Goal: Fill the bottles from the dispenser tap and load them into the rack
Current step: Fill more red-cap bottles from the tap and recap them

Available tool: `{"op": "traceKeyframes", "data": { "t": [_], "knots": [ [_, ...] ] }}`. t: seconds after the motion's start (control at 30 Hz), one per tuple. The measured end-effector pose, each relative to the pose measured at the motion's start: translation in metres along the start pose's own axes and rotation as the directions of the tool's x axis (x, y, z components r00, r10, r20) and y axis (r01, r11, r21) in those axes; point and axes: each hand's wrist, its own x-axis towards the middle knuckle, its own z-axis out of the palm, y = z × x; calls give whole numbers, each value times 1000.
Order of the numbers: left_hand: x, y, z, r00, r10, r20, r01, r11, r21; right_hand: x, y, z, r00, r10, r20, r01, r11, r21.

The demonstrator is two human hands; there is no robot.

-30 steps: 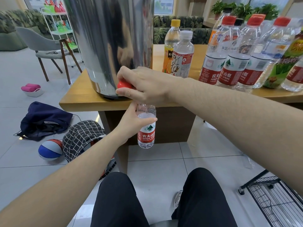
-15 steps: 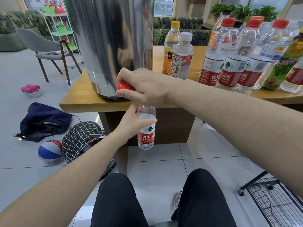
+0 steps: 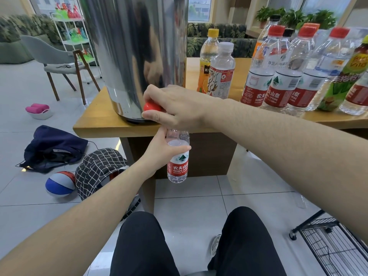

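A tall steel dispenser (image 3: 135,56) stands on the wooden table (image 3: 95,126) near its front left corner. My right hand (image 3: 175,107) grips the red tap handle (image 3: 151,106) at the dispenser's base. Below the table edge my left hand (image 3: 161,152) holds a clear bottle with a red label (image 3: 178,162) upright under the tap; its mouth is hidden behind my right hand. The water level shows a little above the label. Several capped bottles (image 3: 278,76) stand on the table to the right.
A black wire rack (image 3: 334,248) on castors sits on the floor at the lower right. On the floor to the left lie a dark bag (image 3: 53,148), a checked bag (image 3: 99,170) and a ball (image 3: 59,184). A grey chair (image 3: 57,60) stands farther back.
Both hands hold the same positions at the tap and bottle. The view has shifted only slightly.
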Motion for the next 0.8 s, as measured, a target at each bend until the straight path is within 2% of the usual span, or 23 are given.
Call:
{"op": "traceKeyframes", "data": {
  "t": [0.8],
  "knots": [
    [-2, 6, 1, 1000, -10, -1, 10, 1000, 6, -2, -2, -1, 1000, 18, 3, -18, 1000, 13]
  ]
}}
